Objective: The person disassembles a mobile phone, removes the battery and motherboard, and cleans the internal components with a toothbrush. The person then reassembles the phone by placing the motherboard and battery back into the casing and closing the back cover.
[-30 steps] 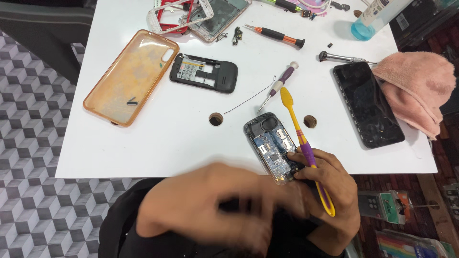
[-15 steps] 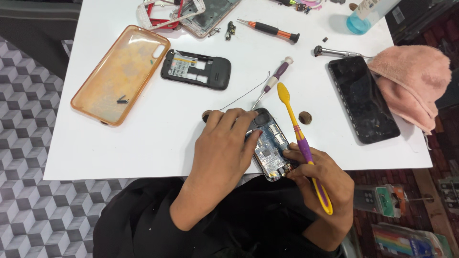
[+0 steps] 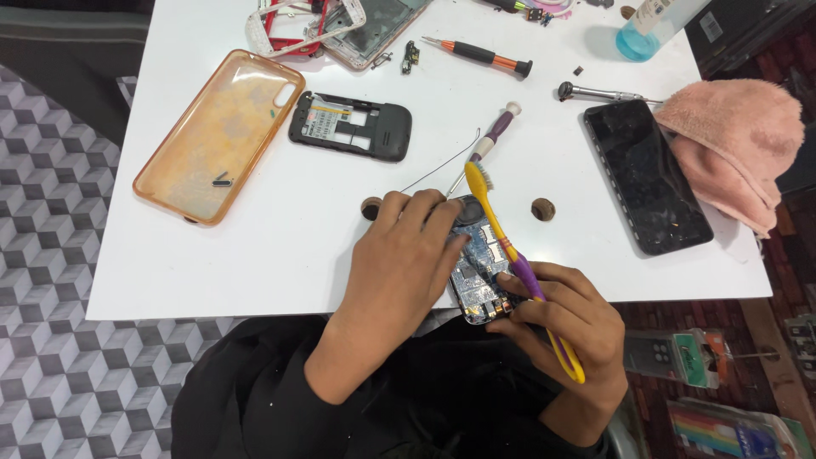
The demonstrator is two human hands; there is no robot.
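Note:
A small opened phone with its blue circuit board (image 3: 478,270) showing lies at the white table's (image 3: 255,255) near edge. My left hand (image 3: 399,263) rests over its left side, fingertips on its upper end. My right hand (image 3: 561,319) holds the phone's lower right end and grips a yellow and purple toothbrush (image 3: 510,251), whose bristle head points away above the phone's top.
An orange clear phone case (image 3: 217,132) lies at left, a black phone back frame (image 3: 350,126) beside it. A dark smartphone (image 3: 648,174) and pink cloth (image 3: 731,149) sit at right. Screwdrivers (image 3: 480,55), a thin wire, phone parts and a blue liquid bottle (image 3: 650,25) lie further back.
My left hand came up from my lap onto the phone and now covers its left side. The toothbrush stays in my right hand.

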